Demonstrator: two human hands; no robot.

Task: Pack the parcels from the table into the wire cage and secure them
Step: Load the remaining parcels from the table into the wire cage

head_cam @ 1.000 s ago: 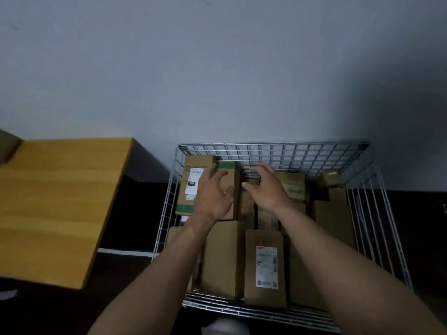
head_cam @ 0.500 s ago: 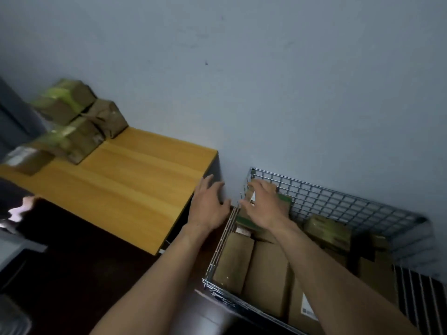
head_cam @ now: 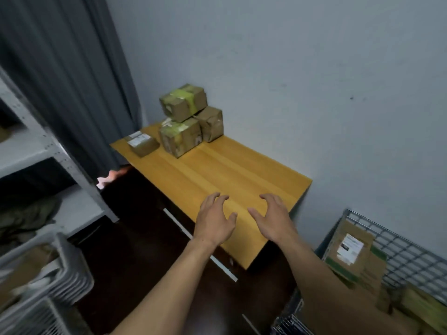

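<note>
Grey wall (head_cam: pixel 314 68) behind | wooden table (head_cam: pixel 229 170) against it | wire cage (head_cam: pixel 406 250) at lower right, labelled box (head_cam: pixel 348 247) inside | four parcels (head_cam: pixel 183 139) at table's far end, three stacked, one flat beside | left hand (head_cam: pixel 214 221) and right hand (head_cam: pixel 273 221) over near end, fingers spread, holding nothing

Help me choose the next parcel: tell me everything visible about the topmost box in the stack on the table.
The topmost box is a brown cardboard carton banded with yellow-green tape, slightly blurred. Closed, it sits skewed on a front box and a rear box at the far end of the wooden table, near the wall. The left hand and right hand are well short of it, holding nothing.
</note>
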